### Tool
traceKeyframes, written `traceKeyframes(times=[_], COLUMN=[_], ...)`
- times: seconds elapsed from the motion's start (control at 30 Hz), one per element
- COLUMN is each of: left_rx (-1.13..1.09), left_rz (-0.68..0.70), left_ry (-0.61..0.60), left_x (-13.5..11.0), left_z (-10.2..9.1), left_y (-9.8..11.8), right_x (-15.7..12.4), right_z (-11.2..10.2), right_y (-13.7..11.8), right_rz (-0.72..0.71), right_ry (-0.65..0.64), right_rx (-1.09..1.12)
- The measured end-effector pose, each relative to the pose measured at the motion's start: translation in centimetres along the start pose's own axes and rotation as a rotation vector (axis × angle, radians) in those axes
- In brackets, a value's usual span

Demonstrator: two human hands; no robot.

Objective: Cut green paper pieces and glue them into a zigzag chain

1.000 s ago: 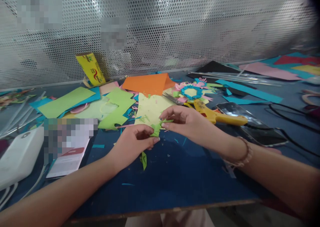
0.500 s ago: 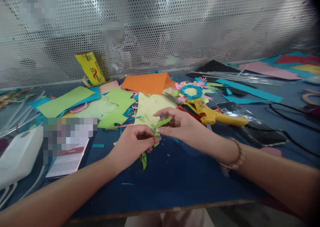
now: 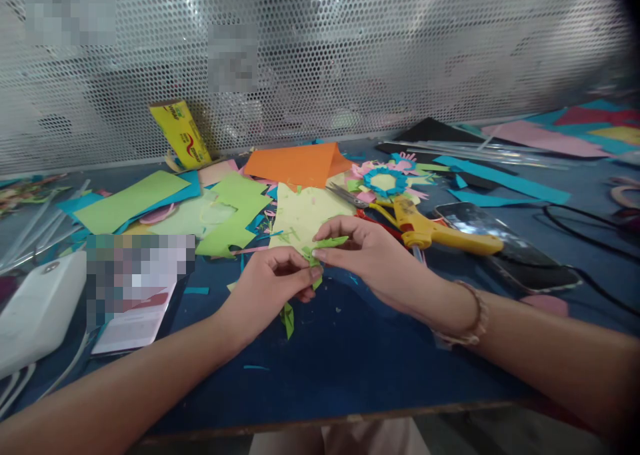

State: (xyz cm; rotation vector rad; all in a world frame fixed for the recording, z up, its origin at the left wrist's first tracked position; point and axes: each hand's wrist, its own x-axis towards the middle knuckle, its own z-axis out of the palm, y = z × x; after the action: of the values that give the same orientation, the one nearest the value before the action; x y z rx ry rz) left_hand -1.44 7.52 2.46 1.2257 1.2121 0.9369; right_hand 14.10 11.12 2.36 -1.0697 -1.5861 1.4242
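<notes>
Low over the blue table, my left hand (image 3: pixel 265 288) pinches a small folded piece of green paper (image 3: pixel 317 278) between thumb and fingers. My right hand (image 3: pixel 373 251) has its thumb and fingers closed on a narrow green paper strip (image 3: pixel 331 243) that meets the same piece. How the two parts are joined is hidden by my fingers. Below my left hand a pointed green paper leaf (image 3: pixel 287 320) shows; I cannot tell whether it hangs from the piece or lies on the table. Behind the hands lies a pale yellow sheet (image 3: pixel 310 211) with green scraps on it.
Right of my hands are scissors (image 3: pixel 347 195), a yellow glue gun (image 3: pixel 445 235) and a dark phone (image 3: pixel 515 251). A lit phone (image 3: pixel 135 321) and a white device (image 3: pixel 43 308) lie left. Coloured paper, including an orange sheet (image 3: pixel 295 165), sits before a perforated metal screen (image 3: pixel 320 55).
My right fingers have shifted slightly on the green strip, which now lies flatter. My left hand keeps its pinch almost in place.
</notes>
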Motion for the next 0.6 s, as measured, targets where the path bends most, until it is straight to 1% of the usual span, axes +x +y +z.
traceKeyframes(times=[0.1, 0.23, 0.33, 0.4, 0.47, 0.6], left_rx=[0.004, 0.011, -0.044, -0.104, -0.146, -0.172], left_rz=[-0.001, -0.013, -0.01, -0.021, -0.037, -0.043], left_ry=[0.007, 0.006, 0.007, 0.022, 0.04, 0.065], left_x=[0.0, 0.0, 0.1, 0.2, 0.2, 0.1], left_z=[0.0, 0.1, -0.1, -0.2, -0.5, -0.9], left_y=[0.1, 0.1, 0.0, -0.1, -0.2, -0.2], right_x=[-0.1, 0.0, 0.1, 0.2, 0.2, 0.5], right_z=[0.1, 0.1, -0.1, -0.6, -1.4, -3.4], right_y=[0.2, 0.0, -0.3, -0.4, -0.5, -0.5], right_rz=[0.011, 0.017, -0.014, -0.055, -0.103, -0.237], right_ry=[0.018, -0.013, -0.073, -0.08, -0.051, 0.01], right_rx=[-0.001, -0.017, -0.025, -0.078, -0.215, -0.651])
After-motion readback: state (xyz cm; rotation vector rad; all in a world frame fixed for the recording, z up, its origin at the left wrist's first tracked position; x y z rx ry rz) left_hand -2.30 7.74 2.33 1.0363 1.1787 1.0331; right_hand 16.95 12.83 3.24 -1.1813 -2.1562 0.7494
